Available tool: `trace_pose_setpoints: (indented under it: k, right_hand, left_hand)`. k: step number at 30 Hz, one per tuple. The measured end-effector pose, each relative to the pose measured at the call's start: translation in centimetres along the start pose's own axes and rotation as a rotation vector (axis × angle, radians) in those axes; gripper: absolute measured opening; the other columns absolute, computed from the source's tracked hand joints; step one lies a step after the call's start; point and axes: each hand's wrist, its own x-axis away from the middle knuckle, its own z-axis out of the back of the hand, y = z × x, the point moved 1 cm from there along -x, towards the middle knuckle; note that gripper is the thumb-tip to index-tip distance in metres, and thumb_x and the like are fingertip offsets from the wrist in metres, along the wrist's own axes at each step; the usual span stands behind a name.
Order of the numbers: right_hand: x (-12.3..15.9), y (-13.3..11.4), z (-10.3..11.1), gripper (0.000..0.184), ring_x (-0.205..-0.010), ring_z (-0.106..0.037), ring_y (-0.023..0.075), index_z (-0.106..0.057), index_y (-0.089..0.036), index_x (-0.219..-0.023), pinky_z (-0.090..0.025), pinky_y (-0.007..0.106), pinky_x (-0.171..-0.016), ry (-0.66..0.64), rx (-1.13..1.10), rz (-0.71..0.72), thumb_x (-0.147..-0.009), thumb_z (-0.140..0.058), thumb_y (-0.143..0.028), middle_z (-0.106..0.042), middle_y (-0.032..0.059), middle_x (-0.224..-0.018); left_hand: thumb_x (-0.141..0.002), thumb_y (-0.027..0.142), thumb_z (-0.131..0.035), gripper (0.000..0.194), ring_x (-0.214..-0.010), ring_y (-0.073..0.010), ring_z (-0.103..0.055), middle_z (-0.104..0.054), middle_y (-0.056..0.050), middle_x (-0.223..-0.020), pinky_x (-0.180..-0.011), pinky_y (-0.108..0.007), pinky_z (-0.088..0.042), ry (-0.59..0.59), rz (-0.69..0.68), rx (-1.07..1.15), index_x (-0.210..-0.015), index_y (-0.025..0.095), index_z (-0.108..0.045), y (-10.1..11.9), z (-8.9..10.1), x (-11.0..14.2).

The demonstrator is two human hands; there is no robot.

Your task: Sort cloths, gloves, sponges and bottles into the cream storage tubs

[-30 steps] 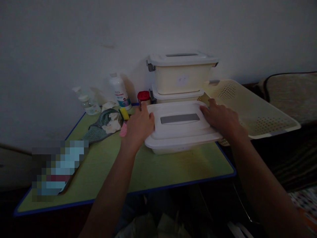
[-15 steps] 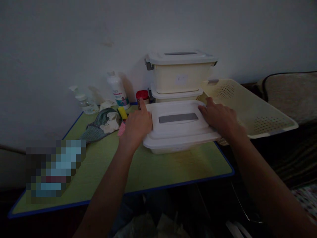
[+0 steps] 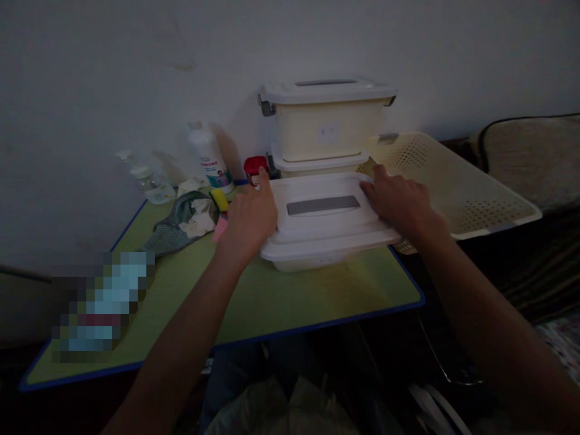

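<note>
A lidded white storage box [image 3: 317,226] with a grey strip on its lid is in front of me, over the table. My left hand [image 3: 252,211] grips its left end, thumb side against the lid and index finger pointing along the far corner. At the opposite end, my right hand [image 3: 401,199] holds the rim, its thumb on the lid and its other fingers over the side. The fingers' undersides are hidden. Right behind stand two stacked cream boxes, the upper box [image 3: 326,130] having grey side latches.
On the green table [image 3: 281,314] lie a grey-green cloth [image 3: 170,232], a yellow sponge [image 3: 219,199] and a pixelated flat item [image 3: 106,302]. A white bottle [image 3: 211,160], a pump bottle [image 3: 151,184] and a red-lidded jar [image 3: 256,168] stand near the wall. A cream perforated basket [image 3: 453,187] is at right.
Both hands keep their hold on the box ends. The whole view has shifted a little, so things appear slightly higher and farther left; nothing else has visibly moved.
</note>
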Motion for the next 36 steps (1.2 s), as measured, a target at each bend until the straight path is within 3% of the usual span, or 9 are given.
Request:
trace_pose_setpoints:
  k: [5, 15, 22, 28, 34, 36]
  right_hand:
    - [0.1, -0.1, 0.0, 0.05, -0.103, -0.059, 0.0385, -0.04, -0.007, -0.13, -0.044, 0.05, -0.081, 0.016, -0.033, 0.0, -0.093, -0.031, -0.037, -0.06, 0.027, -0.113]
    - [0.2, -0.6, 0.1, 0.044, -0.111, -0.054, 0.0352, -0.046, -0.008, -0.127, -0.04, 0.048, -0.088, 0.023, -0.031, -0.008, -0.093, -0.037, -0.034, -0.057, 0.0235, -0.121]
    - [0.7, -0.8, 0.2, 0.044, -0.113, -0.053, 0.035, -0.047, -0.004, -0.125, -0.04, 0.049, -0.089, 0.068, -0.018, -0.013, -0.095, -0.035, -0.034, -0.055, 0.0267, -0.123]
    - [0.7, -0.9, 0.1, 0.044, -0.114, -0.052, 0.0339, -0.046, -0.005, -0.126, -0.039, 0.048, -0.09, 0.061, 0.023, 0.014, -0.095, -0.033, -0.034, -0.053, 0.0267, -0.126]
    - [0.6, -1.4, 0.3, 0.04, -0.111, -0.053, 0.0318, -0.047, -0.013, -0.127, -0.042, 0.045, -0.088, 0.133, 0.11, 0.01, -0.094, -0.033, -0.031, -0.055, 0.021, -0.125]
    - [0.8, -1.8, 0.5, 0.04, -0.113, -0.052, 0.0317, -0.049, -0.012, -0.126, -0.042, 0.046, -0.088, 0.155, 0.114, 0.038, -0.094, -0.032, -0.028, -0.055, 0.0209, -0.126]
  left_hand:
    - [-0.087, 0.018, -0.026, 0.058, -0.101, -0.0317, -0.06, -0.056, -0.025, -0.117, -0.088, -0.045, -0.046, 0.028, -0.036, -0.016, -0.144, 0.01, -0.018, 0.2, 0.2, 0.1]
    - [-0.086, 0.022, -0.045, 0.059, -0.116, -0.0361, -0.052, -0.053, -0.023, -0.122, -0.096, -0.048, -0.04, 0.036, -0.078, 0.039, -0.141, 0.01, -0.025, 0.2, 0.4, -0.1]
    - [-0.087, 0.016, -0.038, 0.048, -0.113, -0.0365, -0.054, -0.056, -0.024, -0.122, -0.09, -0.049, -0.045, 0.041, -0.201, -0.06, -0.133, 0.001, -0.033, -0.1, 0.8, 0.5]
    - [-0.083, 0.014, -0.052, 0.062, -0.118, -0.0383, -0.051, -0.054, -0.027, -0.123, -0.093, -0.047, -0.042, 0.025, -0.182, -0.108, -0.137, 0.0, -0.025, 0.3, 0.9, 0.0]
    - [-0.087, 0.008, -0.031, 0.051, -0.118, -0.0375, -0.05, -0.055, -0.025, -0.122, -0.094, -0.049, -0.041, 0.042, -0.265, -0.12, -0.137, 0.0, -0.026, 0.5, 1.3, 0.6]
    - [-0.087, 0.008, -0.031, 0.051, -0.119, -0.0377, -0.049, -0.055, -0.025, -0.122, -0.095, -0.049, -0.041, 0.037, -0.274, -0.107, -0.137, -0.001, -0.027, 0.5, 1.4, 0.6]
